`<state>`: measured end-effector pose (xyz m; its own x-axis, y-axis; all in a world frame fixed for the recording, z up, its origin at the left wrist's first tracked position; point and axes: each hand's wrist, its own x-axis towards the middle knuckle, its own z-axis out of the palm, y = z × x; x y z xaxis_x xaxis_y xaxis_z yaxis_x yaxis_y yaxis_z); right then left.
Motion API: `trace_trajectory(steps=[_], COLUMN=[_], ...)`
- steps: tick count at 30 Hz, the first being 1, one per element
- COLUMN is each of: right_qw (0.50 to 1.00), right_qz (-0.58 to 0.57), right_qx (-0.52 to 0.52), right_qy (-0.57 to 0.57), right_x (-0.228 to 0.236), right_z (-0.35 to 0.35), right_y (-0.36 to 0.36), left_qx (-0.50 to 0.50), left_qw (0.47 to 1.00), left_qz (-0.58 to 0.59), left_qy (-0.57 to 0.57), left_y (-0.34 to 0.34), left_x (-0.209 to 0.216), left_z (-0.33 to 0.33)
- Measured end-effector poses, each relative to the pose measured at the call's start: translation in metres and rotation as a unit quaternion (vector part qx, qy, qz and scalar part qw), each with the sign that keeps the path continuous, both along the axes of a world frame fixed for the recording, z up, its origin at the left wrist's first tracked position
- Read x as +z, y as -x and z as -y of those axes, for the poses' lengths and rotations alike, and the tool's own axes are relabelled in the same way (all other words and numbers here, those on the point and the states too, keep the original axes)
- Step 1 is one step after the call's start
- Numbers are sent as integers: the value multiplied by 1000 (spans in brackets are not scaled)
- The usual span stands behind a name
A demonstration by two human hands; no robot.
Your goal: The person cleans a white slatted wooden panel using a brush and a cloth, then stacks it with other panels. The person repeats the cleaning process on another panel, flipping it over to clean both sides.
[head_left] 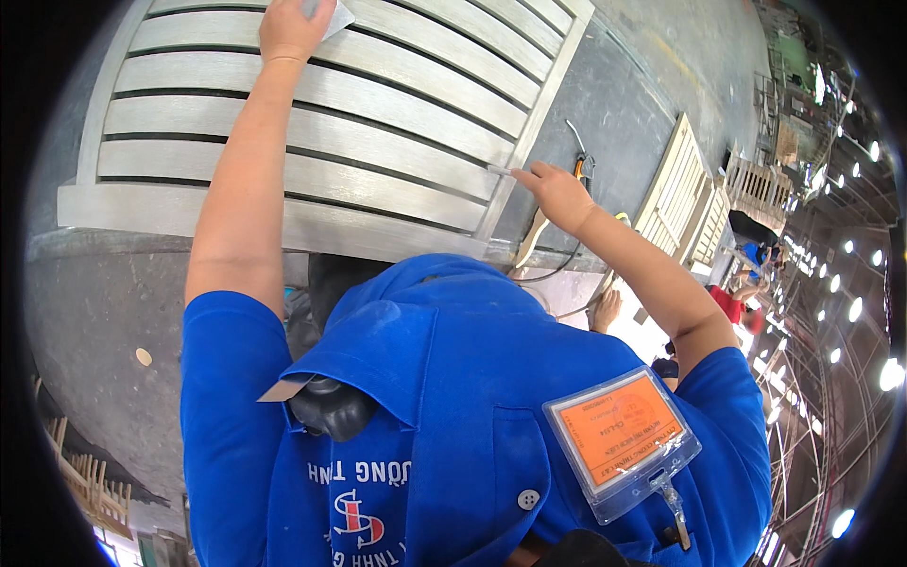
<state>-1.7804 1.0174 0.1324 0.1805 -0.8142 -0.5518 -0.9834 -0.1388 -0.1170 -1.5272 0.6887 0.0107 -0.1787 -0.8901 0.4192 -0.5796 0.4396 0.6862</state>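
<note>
A slatted wooden panel [378,142] with a pale grey-white finish lies flat in front of me. My left hand [295,30] is over its far slats, closed on a whitish sheet [338,19] that looks like sandpaper. Part of that hand is cut off by the upper edge of the view. Beside the panel's right frame rail, my right hand [559,197] pinches a small, thin pale piece [499,171]. Its tip reaches over the ends of the slats, and its kind is too small to make out.
Right of the panel, on the dark work surface [605,104], lie an orange-and-black tool with a bent metal tube [580,163], a wooden handle [532,238] and a black hose [557,274]. More slatted panels [675,180] stand farther right. Another person's hand [607,310] shows below my right forearm.
</note>
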Motion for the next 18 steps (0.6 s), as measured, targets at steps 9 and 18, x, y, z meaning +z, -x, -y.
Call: trace_trajectory(steps=[9, 18], right_qw=[995, 974], right_qz=[54, -151], right_qx=[-46, 14], right_qy=[65, -166], right_x=[-30, -13], right_z=[-4, 44], right_y=[-15, -44], left_qx=[-3, -5], left_qw=[1000, 1000], left_qz=[0, 8], left_qy=[9, 26], left_y=[-1, 0], left_x=[1, -2], left_z=[1, 3])
